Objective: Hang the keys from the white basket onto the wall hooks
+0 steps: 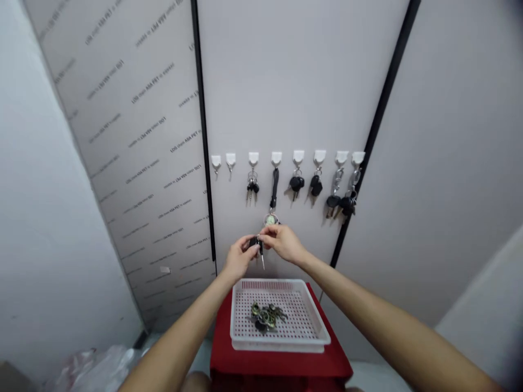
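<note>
Both my hands meet in front of the white panel, over the near side of the row of hooks. My left hand (pixel 239 260) pinches a black-headed key (pixel 256 242), its metal blade pointing down. The fingertips of my right hand (pixel 285 242) are closed at the top of that key, where a ring seems to be, though the fingers partly hide it. Just above my right hand hangs a black strap (pixel 275 188) with a ring and a round pale tag (pixel 270 219). Below my hands is a white perforated basket (pixel 281 345) holding a pile of keys and rings (pixel 266 317).
White hooks (pixel 254 158) run in a row across the panel. Several carry black-headed keys (pixel 297 183); the two leftmost hold none. The basket stands on a red stool (pixel 281 363). Clear plastic bags (pixel 98 370) lie on the floor at lower left. Dark vertical strips (pixel 203 109) border the panel.
</note>
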Motion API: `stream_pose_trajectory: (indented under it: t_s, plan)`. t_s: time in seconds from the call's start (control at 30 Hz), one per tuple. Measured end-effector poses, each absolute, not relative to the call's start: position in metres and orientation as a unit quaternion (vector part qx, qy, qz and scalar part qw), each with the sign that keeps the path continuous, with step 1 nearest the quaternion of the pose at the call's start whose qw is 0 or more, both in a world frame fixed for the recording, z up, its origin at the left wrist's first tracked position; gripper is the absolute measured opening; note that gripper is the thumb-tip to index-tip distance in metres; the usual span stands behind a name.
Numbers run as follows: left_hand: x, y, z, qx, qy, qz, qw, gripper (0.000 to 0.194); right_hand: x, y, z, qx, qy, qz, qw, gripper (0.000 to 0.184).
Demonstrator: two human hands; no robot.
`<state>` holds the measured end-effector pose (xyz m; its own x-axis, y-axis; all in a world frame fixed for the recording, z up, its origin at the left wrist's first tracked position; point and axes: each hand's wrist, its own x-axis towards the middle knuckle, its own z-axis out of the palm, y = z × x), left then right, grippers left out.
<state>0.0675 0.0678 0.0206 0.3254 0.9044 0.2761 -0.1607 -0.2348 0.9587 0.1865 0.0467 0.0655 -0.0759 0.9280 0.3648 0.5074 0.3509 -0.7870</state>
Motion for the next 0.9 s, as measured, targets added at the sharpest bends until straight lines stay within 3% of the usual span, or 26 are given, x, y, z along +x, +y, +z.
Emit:
stream_pose_trajectory:
  t_s: [0.2, 0.47, 0.7, 0.9]
  plan:
    - [0.059, 0.1, 0.106, 0.553, 0.308, 0.603, 0.486, 0.018, 0.159, 0.092, 0.142, -0.481, -0.691, 0.094, 0.532, 0.006]
    - [0.048, 0.141, 0.161, 0.5, 0.355, 0.65, 0.449, 0.015, 0.127, 0.138, 0.197, -0.549, -0.689, -0.051, 0.469, 0.017]
    - [0.042, 0.15, 0.148, 0.517, 0.418, 0.6, 0.445, 0.019, 0.121, 0.147, 0.187, -0.605, -0.684, -0.052, 0.404, 0.025]
    - [0.031, 0.133, 0.084, 0.553, 0.469, 0.565, 0.394, 0.023, 0.137, 0.098, 0.132, -0.499, -0.753, -0.123, 0.412, 0.026]
